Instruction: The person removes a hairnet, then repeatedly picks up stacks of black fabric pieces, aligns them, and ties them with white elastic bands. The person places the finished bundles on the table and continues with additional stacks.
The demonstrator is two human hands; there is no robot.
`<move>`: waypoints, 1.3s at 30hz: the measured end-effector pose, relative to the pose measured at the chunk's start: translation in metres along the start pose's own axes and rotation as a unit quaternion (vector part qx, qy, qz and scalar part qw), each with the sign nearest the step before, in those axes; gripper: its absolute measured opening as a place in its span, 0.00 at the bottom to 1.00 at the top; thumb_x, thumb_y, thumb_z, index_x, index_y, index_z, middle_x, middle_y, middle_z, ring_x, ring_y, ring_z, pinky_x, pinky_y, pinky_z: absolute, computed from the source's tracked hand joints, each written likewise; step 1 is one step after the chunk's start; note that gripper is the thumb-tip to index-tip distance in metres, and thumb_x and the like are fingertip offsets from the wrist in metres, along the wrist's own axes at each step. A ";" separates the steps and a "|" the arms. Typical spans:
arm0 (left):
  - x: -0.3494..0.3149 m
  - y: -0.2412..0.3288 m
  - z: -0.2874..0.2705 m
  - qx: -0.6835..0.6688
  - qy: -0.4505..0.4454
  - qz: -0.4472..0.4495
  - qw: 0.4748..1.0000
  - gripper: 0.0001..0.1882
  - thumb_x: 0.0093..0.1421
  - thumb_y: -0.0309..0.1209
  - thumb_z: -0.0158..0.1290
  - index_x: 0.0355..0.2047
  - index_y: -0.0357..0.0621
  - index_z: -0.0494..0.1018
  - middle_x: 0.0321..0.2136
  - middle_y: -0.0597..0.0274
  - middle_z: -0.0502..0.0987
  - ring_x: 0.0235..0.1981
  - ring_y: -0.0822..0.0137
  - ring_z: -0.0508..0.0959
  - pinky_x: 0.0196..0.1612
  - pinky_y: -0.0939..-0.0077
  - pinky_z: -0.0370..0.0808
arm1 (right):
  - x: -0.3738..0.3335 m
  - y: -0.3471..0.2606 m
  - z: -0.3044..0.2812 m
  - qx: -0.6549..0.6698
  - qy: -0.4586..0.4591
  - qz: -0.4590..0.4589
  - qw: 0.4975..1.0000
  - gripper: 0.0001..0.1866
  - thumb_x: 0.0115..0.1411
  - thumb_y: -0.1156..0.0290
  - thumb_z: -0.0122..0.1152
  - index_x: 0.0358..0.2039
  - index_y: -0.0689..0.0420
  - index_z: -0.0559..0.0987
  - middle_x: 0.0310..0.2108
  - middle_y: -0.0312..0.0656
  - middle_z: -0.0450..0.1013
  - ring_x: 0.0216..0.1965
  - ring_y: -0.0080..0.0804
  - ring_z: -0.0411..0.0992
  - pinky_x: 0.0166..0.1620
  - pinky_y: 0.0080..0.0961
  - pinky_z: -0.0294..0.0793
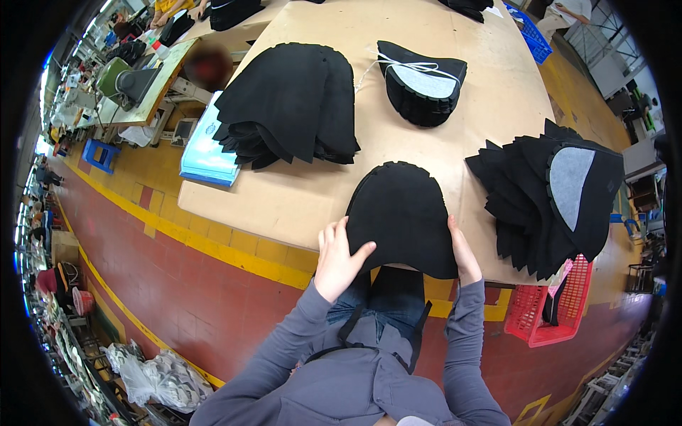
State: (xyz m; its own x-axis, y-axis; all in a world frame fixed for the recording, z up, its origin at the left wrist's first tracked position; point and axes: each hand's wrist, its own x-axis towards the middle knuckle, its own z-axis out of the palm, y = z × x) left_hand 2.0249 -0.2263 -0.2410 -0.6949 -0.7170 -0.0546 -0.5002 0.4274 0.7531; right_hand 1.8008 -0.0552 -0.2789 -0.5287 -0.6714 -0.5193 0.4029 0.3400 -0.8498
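At the near edge of the table, the left hand, half open, holds the left side of a matte black panel, thumb across its face. The right hand holds the opposite side, thumb extended, fingers mostly hidden. The panel has a rounded, notched top; its lower edge overhangs the table. Right: a fanned pile with pointed corners and a grey crescent patch. Beyond: a layered black pile and a bundle tied with white cord.

Both forearms are reaching forward; the left hand is holding on, its thumb angling inward; the right hand is pressing inward, its fingers extending forward.
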 end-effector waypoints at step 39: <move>0.019 -0.016 -0.020 -0.410 -0.127 0.033 0.902 0.48 0.52 0.19 0.61 0.68 0.36 0.45 0.62 0.49 0.59 0.64 0.59 0.60 0.66 0.69 0.55 | -0.077 -0.045 0.013 -0.293 0.060 -0.375 0.878 0.25 0.45 0.74 0.75 0.43 0.62 0.73 0.35 0.47 0.75 0.37 0.42 0.76 0.44 0.30 0.74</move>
State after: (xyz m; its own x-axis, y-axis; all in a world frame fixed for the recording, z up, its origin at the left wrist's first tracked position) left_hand 2.0304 -0.2580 -0.2409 -0.8577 -0.5104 -0.0614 0.0255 -0.1615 0.9865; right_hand 1.8329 -0.0271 -0.1998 -0.5701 -0.7889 0.2292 -0.5257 0.1359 -0.8397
